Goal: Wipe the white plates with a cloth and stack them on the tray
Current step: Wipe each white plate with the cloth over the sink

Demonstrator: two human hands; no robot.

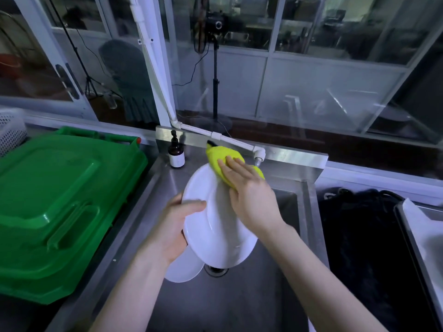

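Over the sink [239, 305], second plate [183, 269] lying in it, left hand [172, 232] is gripping the tilted white plate [215, 233] by its left rim, thumb curled onto its face, while right hand [254, 200], fingers near-straight, is pressing the yellow cloth [219, 156] onto its far edge.

Commercial kitchen wash station: stainless steel sink [239, 295] set in a steel counter [134, 236], white pipe tap [259, 155], soap bottle [176, 155] (brown, pump-topped), green crate [60, 212], glazed partitions behind.

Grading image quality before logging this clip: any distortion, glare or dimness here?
Head view: the wide-angle lens tilts and bows the window frame; light is dim and bluish; the plate carries mild glare; the glass shows reflections; the cloth looks sharp.
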